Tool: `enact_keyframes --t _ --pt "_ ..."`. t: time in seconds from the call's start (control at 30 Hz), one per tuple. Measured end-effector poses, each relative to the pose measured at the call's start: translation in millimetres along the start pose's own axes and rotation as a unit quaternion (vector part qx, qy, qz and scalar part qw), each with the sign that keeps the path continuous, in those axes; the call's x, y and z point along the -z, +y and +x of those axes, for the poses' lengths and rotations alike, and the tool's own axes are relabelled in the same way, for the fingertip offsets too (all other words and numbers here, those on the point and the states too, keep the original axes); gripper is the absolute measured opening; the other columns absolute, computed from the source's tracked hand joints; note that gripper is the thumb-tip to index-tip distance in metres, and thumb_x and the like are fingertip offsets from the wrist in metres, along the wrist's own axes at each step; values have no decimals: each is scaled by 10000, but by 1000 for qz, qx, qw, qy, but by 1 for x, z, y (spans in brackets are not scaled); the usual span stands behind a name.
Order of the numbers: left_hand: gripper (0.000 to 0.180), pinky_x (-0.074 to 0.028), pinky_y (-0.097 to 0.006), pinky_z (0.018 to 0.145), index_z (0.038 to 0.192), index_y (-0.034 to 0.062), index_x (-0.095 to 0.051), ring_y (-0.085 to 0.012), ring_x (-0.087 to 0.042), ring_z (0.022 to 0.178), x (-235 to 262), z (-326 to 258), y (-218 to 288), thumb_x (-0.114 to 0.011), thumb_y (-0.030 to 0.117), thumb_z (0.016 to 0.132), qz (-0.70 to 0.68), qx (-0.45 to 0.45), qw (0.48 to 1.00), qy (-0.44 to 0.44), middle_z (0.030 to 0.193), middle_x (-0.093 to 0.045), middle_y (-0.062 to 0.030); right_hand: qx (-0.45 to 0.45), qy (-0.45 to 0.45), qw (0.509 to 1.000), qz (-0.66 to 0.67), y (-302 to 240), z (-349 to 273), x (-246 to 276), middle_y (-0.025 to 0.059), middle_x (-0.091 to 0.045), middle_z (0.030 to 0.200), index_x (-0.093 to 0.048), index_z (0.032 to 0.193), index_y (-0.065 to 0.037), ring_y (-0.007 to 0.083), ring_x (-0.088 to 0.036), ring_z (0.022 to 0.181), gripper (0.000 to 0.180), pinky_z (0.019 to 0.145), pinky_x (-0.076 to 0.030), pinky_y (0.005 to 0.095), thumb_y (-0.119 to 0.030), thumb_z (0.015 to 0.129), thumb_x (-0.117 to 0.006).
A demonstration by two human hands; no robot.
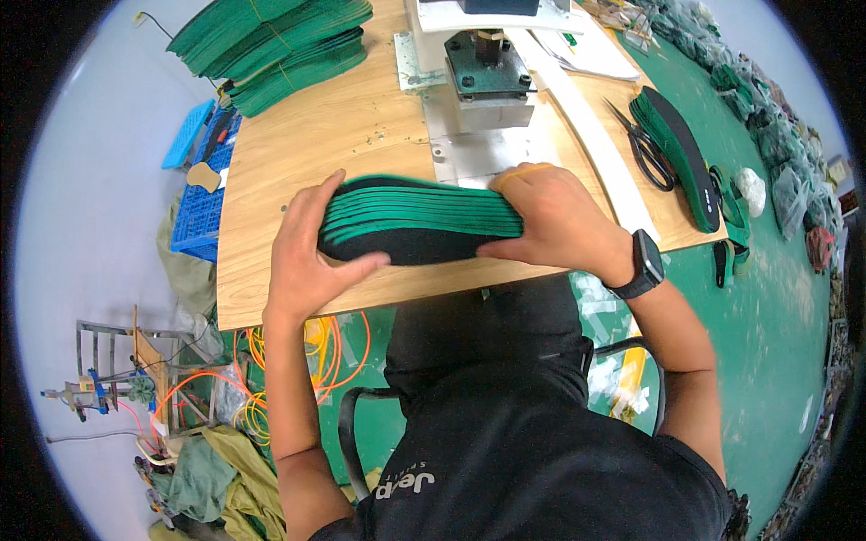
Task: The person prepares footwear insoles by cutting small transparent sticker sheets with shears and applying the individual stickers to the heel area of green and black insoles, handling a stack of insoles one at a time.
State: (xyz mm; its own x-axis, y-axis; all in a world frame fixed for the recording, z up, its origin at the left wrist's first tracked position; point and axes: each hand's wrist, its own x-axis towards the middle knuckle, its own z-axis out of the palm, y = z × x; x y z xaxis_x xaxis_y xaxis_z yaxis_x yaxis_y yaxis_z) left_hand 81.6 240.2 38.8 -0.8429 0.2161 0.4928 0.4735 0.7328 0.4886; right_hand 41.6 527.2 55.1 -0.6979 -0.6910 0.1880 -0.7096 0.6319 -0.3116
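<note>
Between both hands I hold a stack of insoles [419, 212], green at the edges with black faces, lying sideways over the front part of the table. My left hand [311, 243] grips its left end, thumb along the near side and fingers behind. Around the right end closes my right hand [550, 212], with a yellow band on a finger and a black watch on the wrist. Just beyond the stack stands a press [492, 86] with a dark bolted plate and a metal block above a metal base plate [478, 155].
Tall bundles of green insoles [271, 50] stand at the far left. Scissors [651, 153] and another insole stack [678, 158] lie at the right, beside a curved white strip [586, 126]. A blue basket [200, 216] hangs by the left edge; orange hoses [338, 356] lie below.
</note>
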Motion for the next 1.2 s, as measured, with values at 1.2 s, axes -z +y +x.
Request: enact_keyframes --t 1.2 --pt "544 -413 -341 894 1043 1 -572 -252 -542 998 -13 -20 -25 -806 74 558 -110 14 992 63 1066 -557 -130 -2 188 957 220 40 -26 -38 139 -535 1026 -535 1129 -29 280 -539 927 570 817 -434 337 -216 664 -807"
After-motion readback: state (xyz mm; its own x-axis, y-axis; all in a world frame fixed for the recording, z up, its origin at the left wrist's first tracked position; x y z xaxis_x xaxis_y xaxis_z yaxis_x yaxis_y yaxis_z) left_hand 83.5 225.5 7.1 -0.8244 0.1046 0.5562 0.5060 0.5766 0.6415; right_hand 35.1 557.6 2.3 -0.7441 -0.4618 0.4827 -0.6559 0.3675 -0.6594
